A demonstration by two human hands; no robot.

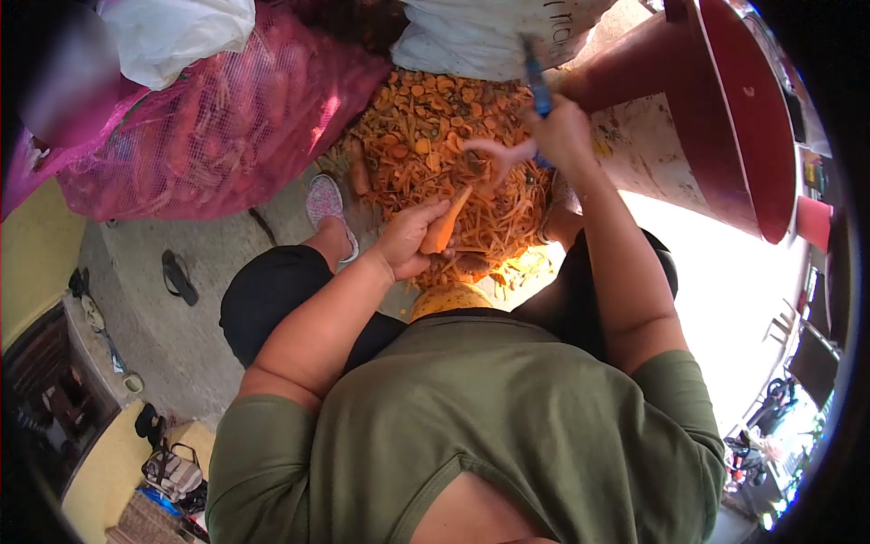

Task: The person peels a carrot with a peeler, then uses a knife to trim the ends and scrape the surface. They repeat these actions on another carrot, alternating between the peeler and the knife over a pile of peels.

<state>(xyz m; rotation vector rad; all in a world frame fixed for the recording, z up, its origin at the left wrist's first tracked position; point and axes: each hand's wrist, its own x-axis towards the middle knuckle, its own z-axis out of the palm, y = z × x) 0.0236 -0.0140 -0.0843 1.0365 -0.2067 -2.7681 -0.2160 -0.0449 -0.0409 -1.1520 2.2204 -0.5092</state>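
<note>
Carrot (443,230): one, gripped by left fingers (423,217); right fingers (549,132) clasp one pink peeler (518,154), one blue-handled tool (538,89).

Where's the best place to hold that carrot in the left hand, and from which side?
Probably the thick lower part of the carrot, coming from the left, where the left hand already wraps it. That end offers the broadest surface, while the other tapers to a narrow tip slanting forward and right.
</note>
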